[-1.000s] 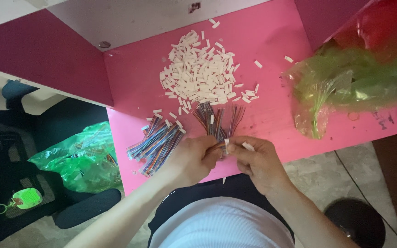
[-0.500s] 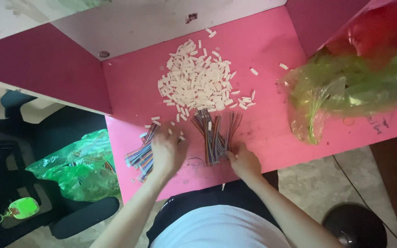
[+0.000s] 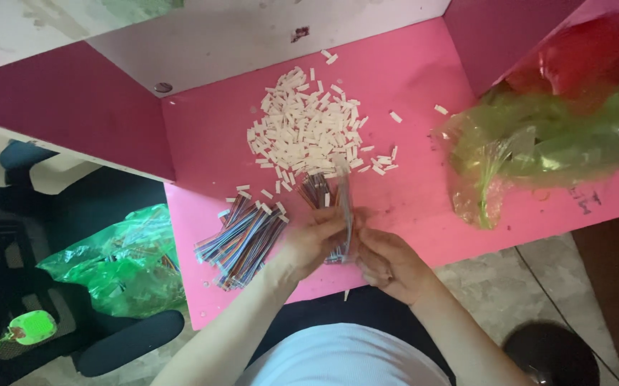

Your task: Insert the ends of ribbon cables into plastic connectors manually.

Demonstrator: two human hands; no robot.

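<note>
My left hand [image 3: 308, 241] and my right hand [image 3: 389, 263] meet at the front edge of the pink table [image 3: 424, 193]. Together they pinch a few thin coloured wires [image 3: 344, 214], held upright and blurred. Just behind them lies a loose bunch of dark wires [image 3: 316, 191]. A sorted bundle of multicoloured wires [image 3: 241, 239] lies flat to the left of my left hand. Further back is a heap of several small white pieces [image 3: 308, 132].
A green plastic bag [image 3: 538, 150] lies on the table's right side, with a red bag [image 3: 585, 57] behind it. Pink side walls [image 3: 73, 107] enclose the table. Another green bag [image 3: 120, 264] rests on a black chair [image 3: 123, 343] at the left.
Half a second ago my hands were apart, the left on the multicoloured bundle and the right near the table edge. They have come together again at the middle, holding wires.
</note>
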